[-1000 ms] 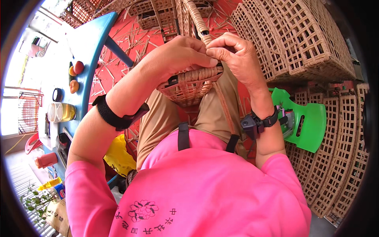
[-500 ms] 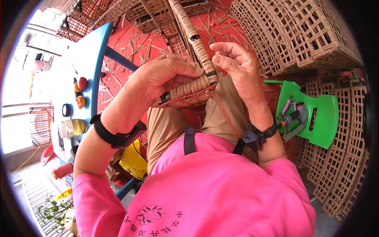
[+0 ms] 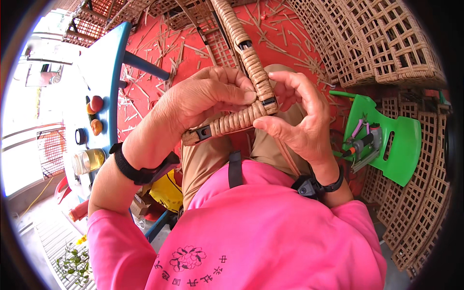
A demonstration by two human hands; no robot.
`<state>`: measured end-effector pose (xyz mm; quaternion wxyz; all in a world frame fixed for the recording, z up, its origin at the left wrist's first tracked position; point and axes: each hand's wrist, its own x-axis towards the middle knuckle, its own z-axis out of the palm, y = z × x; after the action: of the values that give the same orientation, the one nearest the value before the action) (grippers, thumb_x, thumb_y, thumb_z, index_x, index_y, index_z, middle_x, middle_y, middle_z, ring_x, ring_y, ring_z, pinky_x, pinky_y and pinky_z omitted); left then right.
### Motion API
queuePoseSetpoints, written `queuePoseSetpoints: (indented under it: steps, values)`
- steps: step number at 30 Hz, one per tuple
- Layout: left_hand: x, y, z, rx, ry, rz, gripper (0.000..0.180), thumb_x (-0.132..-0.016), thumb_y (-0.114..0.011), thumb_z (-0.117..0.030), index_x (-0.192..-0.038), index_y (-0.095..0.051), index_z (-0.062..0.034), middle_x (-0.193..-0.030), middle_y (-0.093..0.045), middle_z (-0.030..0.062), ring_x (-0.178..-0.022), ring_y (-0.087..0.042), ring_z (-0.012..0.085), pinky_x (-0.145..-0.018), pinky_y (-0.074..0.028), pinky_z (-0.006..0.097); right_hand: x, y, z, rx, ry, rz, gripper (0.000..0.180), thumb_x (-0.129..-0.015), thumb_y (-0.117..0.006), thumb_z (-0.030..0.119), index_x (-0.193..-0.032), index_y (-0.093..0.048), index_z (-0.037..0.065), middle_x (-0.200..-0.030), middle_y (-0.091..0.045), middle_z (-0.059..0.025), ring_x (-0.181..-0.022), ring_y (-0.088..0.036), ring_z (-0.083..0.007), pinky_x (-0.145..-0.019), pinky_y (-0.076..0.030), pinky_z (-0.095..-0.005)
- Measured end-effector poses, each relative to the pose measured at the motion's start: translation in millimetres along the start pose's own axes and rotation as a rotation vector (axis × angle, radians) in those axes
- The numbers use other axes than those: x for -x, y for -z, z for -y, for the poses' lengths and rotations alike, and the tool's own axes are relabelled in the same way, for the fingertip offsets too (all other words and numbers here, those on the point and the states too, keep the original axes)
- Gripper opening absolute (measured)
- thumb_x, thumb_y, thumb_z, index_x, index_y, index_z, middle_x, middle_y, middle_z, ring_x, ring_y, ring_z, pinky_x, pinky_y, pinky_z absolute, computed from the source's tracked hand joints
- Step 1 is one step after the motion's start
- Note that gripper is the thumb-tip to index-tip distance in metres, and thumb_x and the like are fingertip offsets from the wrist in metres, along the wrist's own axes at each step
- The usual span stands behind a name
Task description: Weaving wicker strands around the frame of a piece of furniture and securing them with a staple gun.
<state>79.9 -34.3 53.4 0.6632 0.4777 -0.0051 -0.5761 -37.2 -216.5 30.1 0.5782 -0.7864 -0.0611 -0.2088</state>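
The person sits with a rattan-wrapped frame corner (image 3: 244, 113) held over the lap, one wrapped bar running up toward twelve o'clock and a shorter one angling down toward eight o'clock, where a bare black end shows. The left hand (image 3: 208, 99) is closed over the shorter bar from above, fingertips pressed together against the wrapping right at the bend. The right hand (image 3: 297, 121) is curled round the bend from the three o'clock side, thumb under the wrap and fingers pinched on a thin rattan strand (image 3: 287, 159) that trails down toward the lap.

The frame looks stiff and light, easy to turn with one hand; the wrapping is ribbed, so it should not slip. The strand seems springy and likely to kink or split if bent sharply, so it is best taken close to the wrap, with the frame steadied on the wrapped bar beside the bend.

At three o'clock a green plastic chair (image 3: 406, 145) carries pliers and small tools (image 3: 362, 142). At nine o'clock a blue desk (image 3: 104, 67) bears fruit and a jar (image 3: 89, 160). Woven rattan panels (image 3: 377, 43) are stacked at one o'clock, above a red floor strewn with offcuts.

Compared with half a second ago, the frame sits nearer and larger, and both hands have closed in tighter on the bend.
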Motion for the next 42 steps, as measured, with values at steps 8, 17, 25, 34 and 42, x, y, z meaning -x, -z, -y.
queuePoseSetpoints:
  steps: [8, 17, 25, 34, 42]
  values:
    - [-3, 3, 6, 0.059, -0.006, 0.001, 0.010, -0.086, -0.067, -0.002, -0.093, -0.060, -0.0006, -0.090, -0.067, 0.0076, -0.080, -0.068, 0.0161, -0.074, -0.057, 0.027, -2, -2, 14, 0.150, 0.001, 0.029, 0.052, -0.068, -0.080, 0.013, -0.114, -0.058, 0.001, -0.098, -0.065, -0.0126, -0.089, -0.067, -0.0256, -0.077, -0.055, -0.0355]
    - [-4, 10, 1, 0.008, 0.037, 0.059, 0.012, -0.089, -0.063, -0.003, -0.100, -0.060, 0.0016, -0.096, -0.068, 0.0098, -0.086, -0.068, 0.0169, -0.079, -0.056, 0.029, -9, 3, 13, 0.036, -0.096, 0.087, 0.053, -0.071, -0.080, 0.016, -0.117, -0.058, 0.001, -0.103, -0.062, -0.0113, -0.091, -0.062, -0.0235, -0.082, -0.051, -0.0327]
    - [28, -35, -21, -0.813, -0.677, -0.067, 0.002, -0.086, -0.063, -0.004, -0.086, -0.063, -0.0022, -0.080, -0.063, -0.0002, -0.076, -0.060, 0.0128, -0.069, -0.046, 0.028, -14, 15, 29, 0.047, -0.092, 0.056, 0.021, -0.081, -0.077, 0.012, -0.098, -0.071, 0.000, -0.083, -0.062, -0.0040, -0.072, -0.057, -0.0113, -0.062, -0.044, -0.0236]
    - [39, -47, -11, -0.924, -0.776, -0.188, 0.011, -0.085, -0.066, -0.010, -0.093, -0.063, -0.0036, -0.085, -0.065, 0.0027, -0.079, -0.062, 0.0118, -0.071, -0.047, 0.028, 7, 4, 45, -0.335, -0.423, 0.055, 0.012, -0.092, -0.067, 0.010, -0.090, -0.068, -0.001, -0.069, -0.052, 0.0029, -0.058, -0.044, -0.0033, -0.051, -0.035, -0.0211]
    - [43, -15, -1, -1.094, -0.375, -0.061, 0.022, -0.088, -0.068, -0.017, -0.103, -0.062, -0.0013, -0.084, -0.065, 0.0034, -0.078, -0.058, 0.0080, -0.067, -0.046, 0.027, 21, 6, 46, -0.577, -0.730, 0.083, 0.024, -0.095, -0.064, 0.026, -0.090, -0.066, 0.002, -0.066, -0.056, 0.0021, -0.056, -0.049, -0.0037, -0.049, -0.037, -0.0200]
